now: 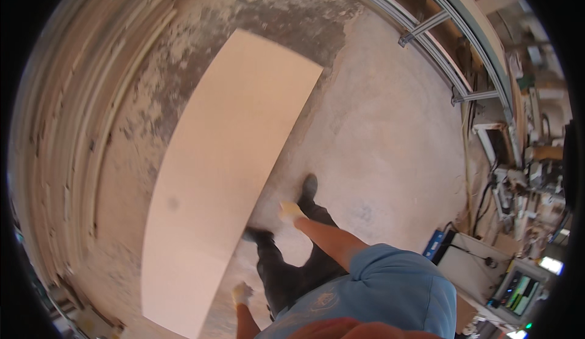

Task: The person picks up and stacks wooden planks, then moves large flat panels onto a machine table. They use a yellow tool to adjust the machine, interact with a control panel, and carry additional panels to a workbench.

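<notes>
A long, pale wooden board [219,156] lies to the left of my legs, running from the lower edge up toward the top. My left hand [242,293], in a light glove, hangs a little apart from the board's near edge. It appears loosely open, with nothing visible in it. My right hand [291,212], in a pale yellowish glove, hangs beside my right leg. Its fingers look blurred but loosely apart, and I see nothing held. Both arms hang low, neither hand visibly touching the board.
Long planks [91,107] are stacked at the left. A metal-framed bench [426,28] curves along the upper right. A grey cabinet [472,263] with a lit screen [520,293] stands at the lower right, near cables and tools. Dark patches and dust mark the concrete floor [390,138].
</notes>
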The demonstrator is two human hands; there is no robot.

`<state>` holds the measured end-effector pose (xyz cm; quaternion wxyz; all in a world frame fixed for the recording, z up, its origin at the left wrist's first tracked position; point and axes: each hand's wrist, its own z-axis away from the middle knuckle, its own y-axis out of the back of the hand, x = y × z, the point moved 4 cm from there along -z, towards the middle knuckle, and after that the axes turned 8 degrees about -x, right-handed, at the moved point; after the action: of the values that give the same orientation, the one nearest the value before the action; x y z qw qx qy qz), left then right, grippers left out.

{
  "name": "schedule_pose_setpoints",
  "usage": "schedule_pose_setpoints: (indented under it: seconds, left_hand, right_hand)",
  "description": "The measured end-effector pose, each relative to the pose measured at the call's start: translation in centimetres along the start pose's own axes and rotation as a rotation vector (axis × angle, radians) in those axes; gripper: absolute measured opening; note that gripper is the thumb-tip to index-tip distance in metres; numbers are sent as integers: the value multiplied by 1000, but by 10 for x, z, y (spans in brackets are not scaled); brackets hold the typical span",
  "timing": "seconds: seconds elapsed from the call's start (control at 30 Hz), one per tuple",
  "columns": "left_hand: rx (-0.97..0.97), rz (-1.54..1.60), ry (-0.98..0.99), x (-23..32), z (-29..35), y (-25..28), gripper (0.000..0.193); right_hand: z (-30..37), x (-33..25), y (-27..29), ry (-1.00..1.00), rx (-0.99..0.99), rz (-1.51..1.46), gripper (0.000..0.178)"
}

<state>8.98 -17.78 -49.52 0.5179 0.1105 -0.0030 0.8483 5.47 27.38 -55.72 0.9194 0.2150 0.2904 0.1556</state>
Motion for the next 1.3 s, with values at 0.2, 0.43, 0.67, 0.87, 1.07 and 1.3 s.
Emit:
schedule_pose_setpoints:
  seconds: [0.2, 0.43, 0.67, 0.87, 1.07, 1.3]
  left_hand:
    - [-32, -925, 83, 154, 60, -84, 32]
    - [81, -314, -96, 440, -11, -99, 33]
    - [22, -150, -176, 698, -62, -124, 33]
    - [-58, -368, -177, 920, -79, -139, 34]
    - [-84, -251, -253, 1203, -100, -129, 35]
    - [-26, -636, -401, 1504, -154, -201, 41]
  right_hand:
    - [71, 144, 178, 127, -220, 194, 24]
    - [23, 135, 498, 68, 99, -21, 35]
    - [-23, 110, 702, 322, 148, -60, 36]
    - [-43, 398, 784, -437, 175, 20, 44]
    - [71, 555, 764, -616, -113, 152, 13]
    - [15, 553, 853, -637, -196, -117, 21]
